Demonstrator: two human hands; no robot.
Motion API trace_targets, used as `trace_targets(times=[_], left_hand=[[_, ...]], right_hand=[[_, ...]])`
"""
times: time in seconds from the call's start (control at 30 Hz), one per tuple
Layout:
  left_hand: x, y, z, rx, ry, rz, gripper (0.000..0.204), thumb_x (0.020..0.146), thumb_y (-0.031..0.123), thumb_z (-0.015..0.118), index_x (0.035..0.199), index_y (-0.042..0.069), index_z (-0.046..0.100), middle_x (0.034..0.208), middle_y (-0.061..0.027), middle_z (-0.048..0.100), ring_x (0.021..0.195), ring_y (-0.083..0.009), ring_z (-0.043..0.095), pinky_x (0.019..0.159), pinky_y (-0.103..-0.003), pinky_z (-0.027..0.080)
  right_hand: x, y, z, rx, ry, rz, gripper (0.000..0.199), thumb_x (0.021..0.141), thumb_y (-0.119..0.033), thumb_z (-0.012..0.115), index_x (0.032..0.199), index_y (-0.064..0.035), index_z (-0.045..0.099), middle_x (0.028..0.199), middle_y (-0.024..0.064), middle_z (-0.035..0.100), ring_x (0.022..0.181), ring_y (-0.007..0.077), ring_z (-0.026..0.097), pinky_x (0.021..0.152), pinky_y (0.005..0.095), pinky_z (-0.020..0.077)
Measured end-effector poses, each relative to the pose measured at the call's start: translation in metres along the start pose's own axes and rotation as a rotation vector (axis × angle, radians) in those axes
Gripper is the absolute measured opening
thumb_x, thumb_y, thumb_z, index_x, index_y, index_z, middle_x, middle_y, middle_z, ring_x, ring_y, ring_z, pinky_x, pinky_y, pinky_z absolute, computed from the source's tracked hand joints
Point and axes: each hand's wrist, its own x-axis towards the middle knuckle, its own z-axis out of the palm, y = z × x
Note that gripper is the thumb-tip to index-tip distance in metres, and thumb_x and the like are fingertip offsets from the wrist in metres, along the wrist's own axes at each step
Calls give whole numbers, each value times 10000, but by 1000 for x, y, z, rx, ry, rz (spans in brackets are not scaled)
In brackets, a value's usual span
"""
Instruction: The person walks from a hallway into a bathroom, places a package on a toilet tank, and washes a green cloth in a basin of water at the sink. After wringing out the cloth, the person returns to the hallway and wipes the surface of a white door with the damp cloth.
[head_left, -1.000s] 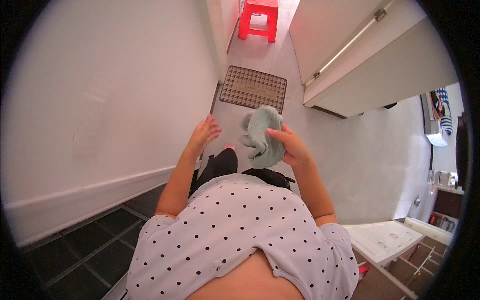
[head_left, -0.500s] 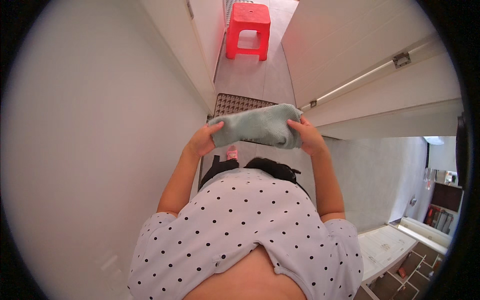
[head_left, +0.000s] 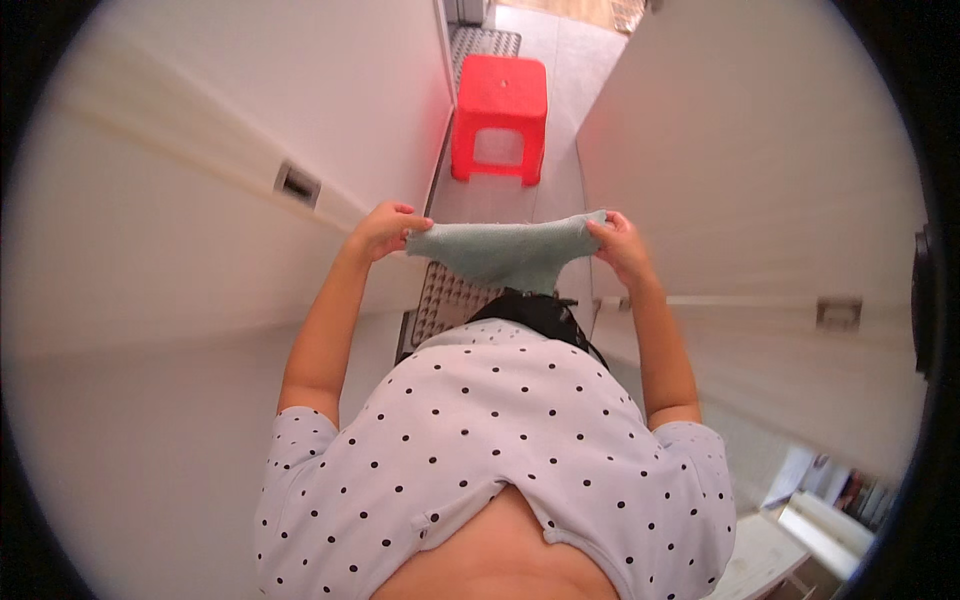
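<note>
We held a grey-green cloth [head_left: 505, 252] stretched flat between us, at twelve o'clock above the dotted shirt [head_left: 500, 450]. The left hand [head_left: 382, 228] and the right hand [head_left: 622, 245] each pinched one corner with closed fingers. The cloth hid part of the perforated mat [head_left: 445, 305]. A red stool [head_left: 499, 118] stood farther at twelve o'clock.
</note>
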Motion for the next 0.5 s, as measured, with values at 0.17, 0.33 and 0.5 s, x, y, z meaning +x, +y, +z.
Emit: trace_targets(times=[0.17, 0.33, 0.5], left_hand=[[0, 47, 11, 188, -23, 257, 538, 622, 63, 718, 1113, 13, 504, 947, -111, 559, 828, -187, 551, 709, -315, 461], [107, 140, 31, 598, 310, 304, 342, 582, 25, 644, 923, 29, 621, 934, -148, 604, 859, -215, 581, 741, -303, 460], [200, 184, 10, 724, 295, 413, 199, 620, 83, 650, 811, 27, 658, 861, -142, 595, 779, -223, 581, 689, -315, 468]], right_hand=[[25, -79, 8, -354, -1, -97, 388, 759, -138, 611, 1109, -50, 471, 919, 119, 568, 772, 154, 565, 622, 273, 484], [156, -163, -4, -931, -324, -481, 324, 716, -139, 634, 1015, -41, 558, 988, 204, 547, 922, 273, 552, 773, 341, 461], [243, -160, -5, -1341, -190, -645, 266, 708, -109, 603, 971, -71, 595, 1174, 201, 473, 1100, 349, 443, 867, 368, 416]])
